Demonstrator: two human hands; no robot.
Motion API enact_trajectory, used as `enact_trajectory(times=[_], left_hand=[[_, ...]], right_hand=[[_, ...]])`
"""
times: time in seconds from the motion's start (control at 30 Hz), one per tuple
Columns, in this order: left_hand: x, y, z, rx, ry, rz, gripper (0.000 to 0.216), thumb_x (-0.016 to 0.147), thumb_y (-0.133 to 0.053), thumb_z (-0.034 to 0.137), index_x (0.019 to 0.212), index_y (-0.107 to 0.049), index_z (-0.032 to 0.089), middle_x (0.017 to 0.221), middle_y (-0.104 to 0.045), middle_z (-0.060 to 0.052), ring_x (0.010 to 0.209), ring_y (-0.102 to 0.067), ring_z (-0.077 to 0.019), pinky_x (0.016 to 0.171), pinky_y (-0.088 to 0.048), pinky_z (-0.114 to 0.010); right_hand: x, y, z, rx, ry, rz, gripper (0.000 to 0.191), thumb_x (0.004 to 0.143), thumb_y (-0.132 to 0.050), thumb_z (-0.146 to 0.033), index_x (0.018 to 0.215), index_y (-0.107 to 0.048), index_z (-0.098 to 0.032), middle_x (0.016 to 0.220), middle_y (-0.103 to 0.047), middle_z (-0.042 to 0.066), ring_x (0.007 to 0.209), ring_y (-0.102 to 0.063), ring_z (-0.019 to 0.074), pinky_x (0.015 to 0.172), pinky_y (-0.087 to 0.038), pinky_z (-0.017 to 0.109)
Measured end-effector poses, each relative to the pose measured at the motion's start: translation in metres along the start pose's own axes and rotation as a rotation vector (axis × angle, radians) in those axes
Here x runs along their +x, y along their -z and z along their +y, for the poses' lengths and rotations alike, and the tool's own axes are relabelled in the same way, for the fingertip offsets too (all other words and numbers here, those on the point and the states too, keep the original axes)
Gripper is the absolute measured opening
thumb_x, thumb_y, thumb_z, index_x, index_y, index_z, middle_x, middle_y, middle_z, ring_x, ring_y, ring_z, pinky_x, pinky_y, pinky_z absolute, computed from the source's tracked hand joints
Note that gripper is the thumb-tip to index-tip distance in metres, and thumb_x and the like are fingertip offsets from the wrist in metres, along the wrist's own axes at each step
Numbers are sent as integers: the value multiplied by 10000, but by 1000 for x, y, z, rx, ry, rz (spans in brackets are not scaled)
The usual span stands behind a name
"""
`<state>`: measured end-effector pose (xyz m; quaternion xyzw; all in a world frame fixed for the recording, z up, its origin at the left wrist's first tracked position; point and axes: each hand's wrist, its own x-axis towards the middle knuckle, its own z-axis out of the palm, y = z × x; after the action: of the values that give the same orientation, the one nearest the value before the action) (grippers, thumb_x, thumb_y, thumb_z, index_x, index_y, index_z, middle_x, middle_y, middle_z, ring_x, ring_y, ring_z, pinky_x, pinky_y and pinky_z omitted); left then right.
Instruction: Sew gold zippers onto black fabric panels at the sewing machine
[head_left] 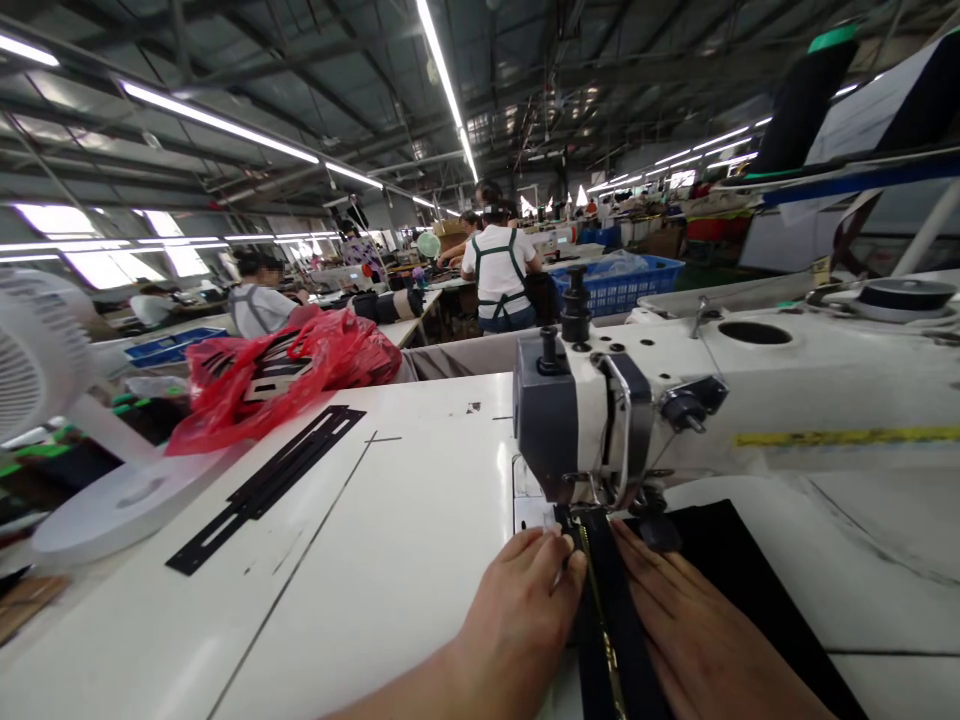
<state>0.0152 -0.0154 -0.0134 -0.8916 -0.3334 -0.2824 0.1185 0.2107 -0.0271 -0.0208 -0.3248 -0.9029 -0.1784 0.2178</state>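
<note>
A white sewing machine [750, 400] stands on the white table [390, 560], its grey head over a black fabric strip with a gold zipper [607, 620]. My left hand [517, 610] rests flat on the table, fingers stretched to the strip's left edge just before the needle. My right hand [690, 630] lies flat on the black fabric [742, 570] to the right of the zipper, fingers pointing at the presser foot. Both hands press the cloth down and grip nothing.
Black zipper strips [262, 485] lie on the table at left, behind them a red plastic bag [285, 375] of parts. A white fan [45, 370] stands at far left. Other workers sit at tables behind; one in a green apron [499, 265] stands by a blue basket [622, 280].
</note>
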Motion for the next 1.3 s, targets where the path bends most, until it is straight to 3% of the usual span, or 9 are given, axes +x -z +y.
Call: enact_trajectory(times=[0.2,0.67,0.9,1.3], left_hand=[[-1,-4,-4,-17,-30,59,217,911,-405,110,1019,-590,74,898,-645,-101,914,-620,-197,845,-545,-341],[3,-1,-1,-36,-16,26,232,918,-363,98,1003,-577,70,838,-626,-102,887,-615,-196,799,-552,-347],[2,-4,-3,-38,-16,16,188,890,-426,85,978,-592,83,847,-620,-96,844,-611,-199,771,-560,-346],[5,-6,-7,-42,-16,10,206,917,-397,162,1003,-577,110,841,-605,-90,753,-599,-190,665,-569,-331]], right_hand=[[-3,-1,1,55,-27,2,631,796,-388,-117,1414,-265,-110,1243,-569,112,1124,-547,224,937,-476,395],[1,5,3,58,-21,15,672,776,-376,-101,1432,-234,-148,1252,-566,87,1034,-603,227,941,-477,399],[-3,0,2,52,-30,-48,599,791,-403,-108,1386,-341,-142,1287,-534,101,1143,-532,227,936,-481,392],[-3,-6,6,139,-69,-11,590,811,-435,-116,1390,-334,-164,1314,-504,115,1193,-486,239,972,-444,435]])
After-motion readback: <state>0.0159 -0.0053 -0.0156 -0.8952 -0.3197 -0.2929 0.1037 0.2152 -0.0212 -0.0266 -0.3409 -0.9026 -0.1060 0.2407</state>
